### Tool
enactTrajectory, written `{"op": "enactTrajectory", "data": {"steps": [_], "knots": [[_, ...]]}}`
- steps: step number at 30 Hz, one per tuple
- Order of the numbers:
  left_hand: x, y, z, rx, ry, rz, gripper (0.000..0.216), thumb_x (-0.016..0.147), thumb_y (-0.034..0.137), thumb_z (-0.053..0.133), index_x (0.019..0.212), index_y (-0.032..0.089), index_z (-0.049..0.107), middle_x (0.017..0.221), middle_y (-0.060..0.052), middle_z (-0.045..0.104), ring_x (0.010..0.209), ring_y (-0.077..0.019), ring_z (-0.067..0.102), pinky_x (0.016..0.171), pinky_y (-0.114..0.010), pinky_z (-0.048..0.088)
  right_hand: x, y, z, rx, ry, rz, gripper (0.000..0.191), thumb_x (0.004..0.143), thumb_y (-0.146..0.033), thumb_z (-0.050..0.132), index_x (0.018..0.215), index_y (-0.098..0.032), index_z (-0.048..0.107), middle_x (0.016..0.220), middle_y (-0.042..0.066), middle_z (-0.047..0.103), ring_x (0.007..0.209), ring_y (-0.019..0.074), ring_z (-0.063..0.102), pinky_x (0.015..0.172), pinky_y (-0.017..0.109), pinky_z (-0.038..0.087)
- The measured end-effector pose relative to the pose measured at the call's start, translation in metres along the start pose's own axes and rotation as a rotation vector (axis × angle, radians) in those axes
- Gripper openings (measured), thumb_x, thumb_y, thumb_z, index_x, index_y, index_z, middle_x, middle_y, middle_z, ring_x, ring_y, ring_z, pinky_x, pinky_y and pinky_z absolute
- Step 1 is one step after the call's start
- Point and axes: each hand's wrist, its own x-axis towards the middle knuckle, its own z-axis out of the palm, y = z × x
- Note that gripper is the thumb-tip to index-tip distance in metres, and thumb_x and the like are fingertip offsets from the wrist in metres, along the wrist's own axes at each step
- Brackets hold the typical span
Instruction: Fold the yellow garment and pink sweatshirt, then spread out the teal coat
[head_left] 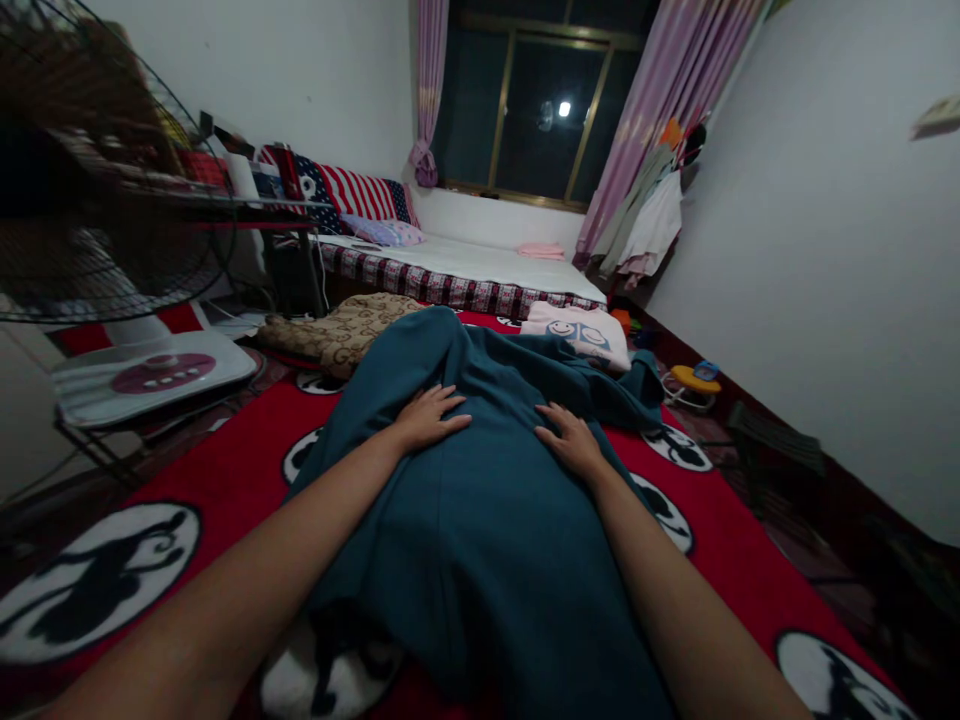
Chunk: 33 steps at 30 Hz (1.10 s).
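A dark teal garment (480, 500) lies spread lengthwise on a red blanket (225, 470) with black-and-white round prints. My left hand (431, 415) rests flat on the cloth, fingers stretched out and pointing right. My right hand (568, 437) lies flat on it too, fingers spread and pointing left. Neither hand holds anything. A gap of bare teal fabric separates the two hands.
A brown patterned cloth (341, 330) and a pink garment with smiley faces (581, 335) lie beyond the teal one. A fan (112, 230) stands at the left. Behind are a bed (480, 265), a dark window (540, 100), hanging clothes (652, 215) and a white wall (825, 250).
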Motion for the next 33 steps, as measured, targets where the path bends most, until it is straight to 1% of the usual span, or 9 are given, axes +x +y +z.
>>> {"op": "enactTrajectory", "data": {"steps": [8,11,14,17,22,25,28,30,33], "knots": [[-0.001,0.001,0.003,-0.007,0.039,0.017,0.066,0.088,0.064,0.037,0.136,0.021,0.051,0.152,-0.008,0.035,0.141,-0.0281,0.028,0.116,-0.043,0.020,0.003,0.010,0.003,0.098,0.070,-0.050,0.045,0.088,-0.041,0.053,0.131,-0.026,0.056,0.147,0.010,0.044,0.138,0.0252,0.036,0.112,0.051,0.026],[-0.005,0.004,-0.003,0.042,0.065,0.059,0.051,0.092,0.049,0.037,0.130,0.019,0.055,0.146,-0.009,0.044,0.136,-0.0267,0.037,0.113,-0.040,0.027,0.004,0.015,0.005,0.137,0.100,-0.071,0.044,0.087,-0.040,0.054,0.128,-0.024,0.059,0.145,0.010,0.047,0.136,0.0231,0.039,0.112,0.046,0.029],[-0.011,-0.002,-0.027,0.206,-0.020,0.119,0.037,0.083,0.027,0.049,0.117,0.018,0.061,0.129,-0.011,0.055,0.117,-0.0266,0.052,0.101,-0.039,0.041,0.005,0.017,0.007,0.163,0.119,-0.082,0.044,0.086,-0.039,0.054,0.126,-0.021,0.061,0.143,0.011,0.049,0.135,0.0230,0.042,0.112,0.044,0.030],[-0.019,-0.022,-0.068,0.408,-0.171,0.129,0.026,0.067,0.014,0.062,0.092,0.019,0.068,0.112,-0.009,0.062,0.109,-0.0281,0.054,0.097,-0.040,0.042,0.006,0.018,0.007,0.193,0.118,-0.093,0.045,0.085,-0.040,0.055,0.125,-0.020,0.061,0.142,0.012,0.049,0.134,0.0234,0.043,0.112,0.042,0.030],[-0.027,-0.047,-0.127,0.508,-0.071,0.173,0.019,0.074,0.002,0.051,0.074,0.015,0.065,0.120,-0.005,0.061,0.132,-0.0242,0.031,0.117,-0.046,0.007,0.006,0.018,0.007,0.231,0.125,-0.087,0.044,0.083,-0.038,0.057,0.124,-0.023,0.062,0.142,0.008,0.050,0.132,0.0228,0.045,0.111,0.041,0.032],[-0.038,-0.038,-0.134,0.496,0.059,0.117,0.021,0.077,0.003,0.049,0.078,0.015,0.066,0.125,-0.008,0.057,0.136,-0.0298,0.025,0.116,-0.054,-0.001,0.005,0.017,0.007,0.236,0.123,-0.082,0.045,0.083,-0.039,0.056,0.123,-0.022,0.062,0.142,0.009,0.050,0.132,0.0229,0.045,0.111,0.041,0.032],[-0.065,-0.018,-0.123,0.425,0.126,0.136,0.025,0.087,0.015,0.045,0.095,0.015,0.069,0.122,-0.010,0.058,0.124,-0.0287,0.043,0.112,-0.050,0.022,0.003,0.015,0.006,0.256,0.121,-0.083,0.048,0.083,-0.041,0.056,0.124,-0.018,0.062,0.142,0.012,0.049,0.132,0.0232,0.045,0.112,0.039,0.032],[-0.092,-0.003,-0.113,0.342,0.061,0.200,0.030,0.093,0.029,0.043,0.104,0.019,0.069,0.114,-0.008,0.062,0.108,-0.0231,0.055,0.101,-0.038,0.038,0.003,0.014,0.005,0.263,0.121,-0.084,0.048,0.083,-0.041,0.056,0.124,-0.017,0.062,0.142,0.013,0.049,0.132,0.0236,0.045,0.112,0.038,0.032],[-0.134,0.012,-0.103,0.093,-0.112,0.361,0.037,0.087,0.049,0.056,0.112,0.025,0.067,0.113,-0.006,0.064,0.102,-0.0214,0.060,0.093,-0.030,0.044,0.003,0.013,0.003,0.250,0.118,-0.079,0.047,0.082,-0.040,0.056,0.123,-0.018,0.062,0.142,0.012,0.049,0.132,0.0247,0.045,0.111,0.040,0.033]]}}
